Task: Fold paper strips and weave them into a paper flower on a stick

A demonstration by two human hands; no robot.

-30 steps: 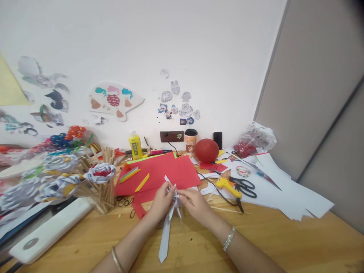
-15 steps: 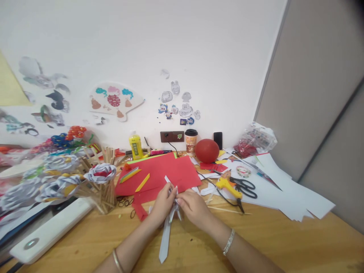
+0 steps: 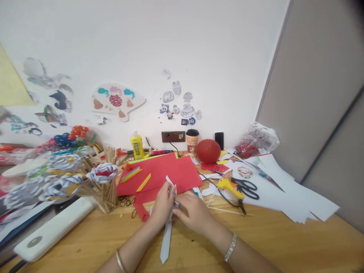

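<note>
Both hands meet over the front middle of the wooden table, around a folded white paper strip (image 3: 166, 242). My left hand (image 3: 162, 203) pinches the strip near its upper part; one end pokes out above the fingers and a long pointed tail hangs toward me. My right hand (image 3: 191, 210) is closed against the folded part from the right, with its fingertips partly hidden. Just beyond the hands lie red paper sheets (image 3: 184, 172), with a yellow paper strip (image 3: 144, 182) on them.
A yellow glue gun (image 3: 231, 188) and black scissors (image 3: 247, 188) lie to the right, by white paper sheets (image 3: 295, 193). Behind stand a red balloon (image 3: 208, 151), a cup (image 3: 192, 142) and a yellow bottle (image 3: 137, 146). Paper flowers (image 3: 102, 172) and wooden sticks crowd the left.
My right hand has turned and shifted slightly down around the folded paper, and loose paper ends beneath the hands are now covered. My left hand keeps its pinch.
</note>
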